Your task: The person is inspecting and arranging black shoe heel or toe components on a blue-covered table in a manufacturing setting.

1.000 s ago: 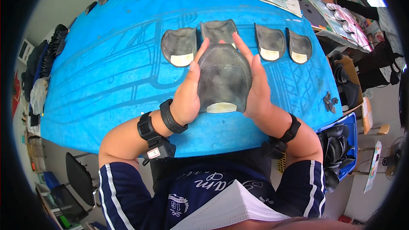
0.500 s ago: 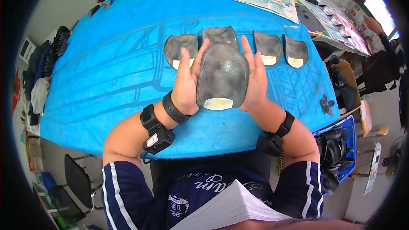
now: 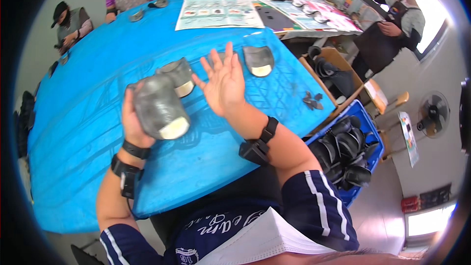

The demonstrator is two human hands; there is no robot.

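My left hand (image 3: 134,123) grips the left side of a dark grey curved pad (image 3: 159,105), with a pale yellowish patch at its near end. The pad is raised above the blue-covered table (image 3: 83,162). To its right, my right hand (image 3: 223,86) is lifted, palm showing and fingers spread, with nothing in it. Behind the held pad lies a similar pad (image 3: 182,74), partly covered. One more is mostly hidden behind my right hand. Beyond that hand, another grey pad (image 3: 257,58) rests on the table, its pale patch toward me.
Small dark scraps (image 3: 312,100) lie near the table's right edge. Beside the table stand a blue crate (image 3: 375,140) and a cardboard box (image 3: 357,81), both holding dark curved pieces. A printed sheet (image 3: 218,12) covers the far end. Several other people are around the table and at the right.
My right hand has let go of the grey pad and moved away, fingers spread. The pad stays in my left hand, now tilted and further left. The view has swung to the right.
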